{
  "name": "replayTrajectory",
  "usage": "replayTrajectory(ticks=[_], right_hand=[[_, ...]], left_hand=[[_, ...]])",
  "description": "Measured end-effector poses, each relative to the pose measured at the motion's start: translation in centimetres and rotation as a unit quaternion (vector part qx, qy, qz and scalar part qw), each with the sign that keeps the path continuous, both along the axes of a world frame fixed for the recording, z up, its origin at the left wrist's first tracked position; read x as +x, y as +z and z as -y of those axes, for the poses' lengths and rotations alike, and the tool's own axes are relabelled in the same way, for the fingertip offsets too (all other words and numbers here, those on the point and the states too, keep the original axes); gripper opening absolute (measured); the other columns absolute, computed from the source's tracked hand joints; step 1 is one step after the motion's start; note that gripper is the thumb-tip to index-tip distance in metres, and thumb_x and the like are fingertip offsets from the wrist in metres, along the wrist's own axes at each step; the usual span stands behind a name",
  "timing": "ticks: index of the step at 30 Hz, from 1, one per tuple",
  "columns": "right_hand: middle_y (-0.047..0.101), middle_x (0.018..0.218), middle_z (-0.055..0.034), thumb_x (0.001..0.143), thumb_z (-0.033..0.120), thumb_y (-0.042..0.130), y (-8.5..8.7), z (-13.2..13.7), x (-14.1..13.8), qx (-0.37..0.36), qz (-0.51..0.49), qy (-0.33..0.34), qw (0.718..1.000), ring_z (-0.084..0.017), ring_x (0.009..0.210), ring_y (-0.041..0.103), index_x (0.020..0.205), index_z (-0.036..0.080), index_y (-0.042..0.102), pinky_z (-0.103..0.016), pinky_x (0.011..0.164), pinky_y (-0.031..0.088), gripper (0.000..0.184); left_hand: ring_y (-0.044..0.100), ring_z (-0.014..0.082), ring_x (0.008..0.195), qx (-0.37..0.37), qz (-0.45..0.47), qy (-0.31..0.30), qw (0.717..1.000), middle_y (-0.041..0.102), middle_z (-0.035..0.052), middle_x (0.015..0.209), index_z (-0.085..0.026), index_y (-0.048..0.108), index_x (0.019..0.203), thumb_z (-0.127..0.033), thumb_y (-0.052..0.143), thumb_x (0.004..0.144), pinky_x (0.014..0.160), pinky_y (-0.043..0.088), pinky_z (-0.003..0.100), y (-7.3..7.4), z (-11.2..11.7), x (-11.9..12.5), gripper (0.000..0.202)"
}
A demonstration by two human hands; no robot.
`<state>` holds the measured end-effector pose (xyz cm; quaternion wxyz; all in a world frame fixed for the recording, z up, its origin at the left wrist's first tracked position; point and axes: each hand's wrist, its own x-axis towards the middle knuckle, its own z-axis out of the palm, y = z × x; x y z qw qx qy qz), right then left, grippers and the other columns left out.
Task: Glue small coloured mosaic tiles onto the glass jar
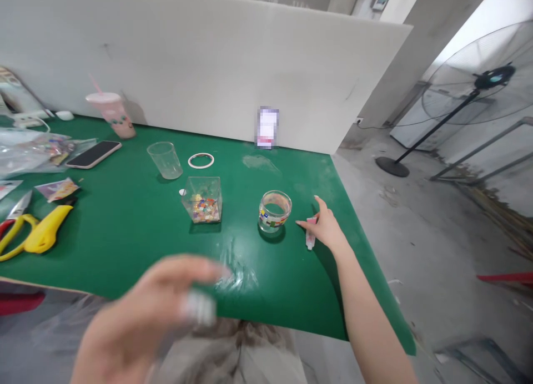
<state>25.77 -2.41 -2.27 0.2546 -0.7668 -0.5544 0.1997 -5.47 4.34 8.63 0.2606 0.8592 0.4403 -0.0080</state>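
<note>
My right hand (326,224) is over a small pink-and-white tube (310,240) lying on the green table, thumb and forefinger spread apart; whether it touches the tube is unclear. Left of it stands a clear glass cup (275,213) with a band of coloured mosaic tiles around it. My left hand (145,312) hangs blurred above the front edge, forefinger stretched out. A whitish patch shows at its thumb tip; I cannot make out what it is. Farther left, a clear square container (203,201) holds many small coloured tile pieces.
A clear plastic cup (165,160), white ring (201,161), pink drink cup (111,115) and phone (94,154) are toward the back. Yellow-handled scissors (19,234) lie left. A lit, blurred-out screen (267,127) leans on the white partition (187,67). A fan (493,77) stands right.
</note>
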Motion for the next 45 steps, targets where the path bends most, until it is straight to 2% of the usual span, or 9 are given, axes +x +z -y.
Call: replayTrajectory(ticks=[6, 12, 18, 23, 26, 31, 36, 39, 45], right_hand=[[0.055, 0.101, -0.009, 0.073, 0.047, 0.066, -0.5, -0.3, -0.4, 0.027, 0.02, 0.006, 0.999, -0.024, 0.086, 0.062, 0.142, 0.018, 0.035, -0.04, 0.08, 0.052, 0.081], [0.058, 0.1, -0.01, 0.076, 0.054, 0.06, -0.8, -0.4, 0.1, 0.019, 0.032, 0.02, 0.999, -0.025, 0.087, 0.061, 0.142, 0.016, 0.036, -0.04, 0.08, 0.051, 0.079], [0.057, 0.099, -0.011, 0.079, 0.059, 0.053, -1.1, -0.5, 0.2, 0.03, 0.02, 0.015, 0.999, -0.025, 0.086, 0.061, 0.144, 0.014, 0.033, -0.04, 0.078, 0.051, 0.081], [0.056, 0.088, -0.0074, 0.079, 0.067, 0.047, -1.1, -0.5, 0.1, 0.05, -0.018, 0.008, 0.999, -0.025, 0.079, 0.061, 0.149, 0.011, 0.018, -0.041, 0.075, 0.052, 0.093], [0.056, 0.09, -0.0077, 0.08, 0.067, 0.046, -1.1, -0.5, 0.0, 0.057, -0.017, 0.006, 0.998, -0.025, 0.078, 0.062, 0.148, 0.014, 0.02, -0.042, 0.078, 0.051, 0.09], [0.056, 0.098, -0.0117, 0.08, 0.066, 0.046, -1.0, -0.3, -0.2, 0.052, -0.004, 0.003, 0.999, -0.027, 0.086, 0.062, 0.148, 0.014, 0.022, -0.043, 0.081, 0.05, 0.089], [0.053, 0.107, -0.0153, 0.078, 0.067, 0.046, -0.6, -0.2, -0.4, 0.028, -0.002, 0.015, 1.0, -0.028, 0.093, 0.061, 0.148, 0.013, 0.02, -0.043, 0.083, 0.05, 0.092], [0.052, 0.108, -0.0154, 0.078, 0.067, 0.045, -0.5, -0.2, -0.4, 0.021, 0.001, 0.015, 1.0, -0.028, 0.093, 0.061, 0.149, 0.013, 0.02, -0.043, 0.083, 0.05, 0.092], [0.052, 0.106, -0.0124, 0.08, 0.066, 0.046, -0.5, -0.1, -0.3, 0.028, 0.007, 0.022, 0.999, -0.027, 0.091, 0.062, 0.149, 0.018, 0.02, -0.042, 0.082, 0.05, 0.088]], left_hand=[[0.061, 0.0236, 0.103, 0.006, -0.099, -0.013, 0.995, 0.074, 0.0029, 0.098, -0.025, 0.072, 0.106, -0.031, 0.064, 0.075, 0.09, 0.043, 0.029, 1.5, -2.7, -2.4, 0.033], [0.064, 0.0236, 0.095, -0.046, -0.235, -0.022, 0.971, 0.073, 0.0086, 0.103, -0.018, 0.075, 0.1, -0.017, 0.057, 0.068, 0.085, 0.045, 0.03, 3.5, -5.0, -2.9, 0.036], [0.067, 0.0232, 0.071, -0.175, -0.274, -0.048, 0.944, 0.075, 0.0106, 0.08, -0.015, 0.077, 0.081, -0.014, 0.065, 0.056, 0.072, 0.051, 0.033, 1.2, -5.9, -0.2, 0.028], [0.067, 0.0213, 0.069, -0.251, -0.262, -0.064, 0.929, 0.075, 0.0088, 0.078, -0.018, 0.076, 0.079, -0.021, 0.073, 0.053, 0.07, 0.054, 0.033, -0.2, -6.2, -0.3, 0.027], [0.065, 0.0201, 0.063, -0.265, -0.269, -0.062, 0.924, 0.073, 0.0081, 0.067, -0.017, 0.075, 0.07, -0.024, 0.078, 0.048, 0.068, 0.055, 0.033, -1.1, -6.3, -0.5, 0.023], [0.065, 0.0197, 0.061, -0.273, -0.276, -0.054, 0.92, 0.072, 0.0072, 0.065, -0.018, 0.075, 0.07, -0.021, 0.079, 0.045, 0.066, 0.055, 0.033, -2.0, -6.9, -0.3, 0.025], [0.065, 0.0213, 0.064, -0.252, -0.281, -0.055, 0.924, 0.073, 0.0096, 0.071, -0.016, 0.076, 0.076, -0.023, 0.077, 0.052, 0.068, 0.055, 0.036, -1.1, -6.7, -0.3, 0.025], [0.063, 0.0204, 0.059, -0.212, -0.285, -0.062, 0.933, 0.07, 0.0086, 0.064, -0.016, 0.074, 0.068, -0.026, 0.077, 0.054, 0.065, 0.053, 0.035, -0.4, -6.0, -0.2, 0.017], [0.05, 0.0121, 0.046, -0.077, -0.267, -0.09, 0.956, 0.06, 0.001, 0.046, -0.017, 0.069, 0.059, -0.03, 0.074, 0.06, 0.055, 0.044, 0.024, 0.7, -5.7, -0.4, 0.013]])
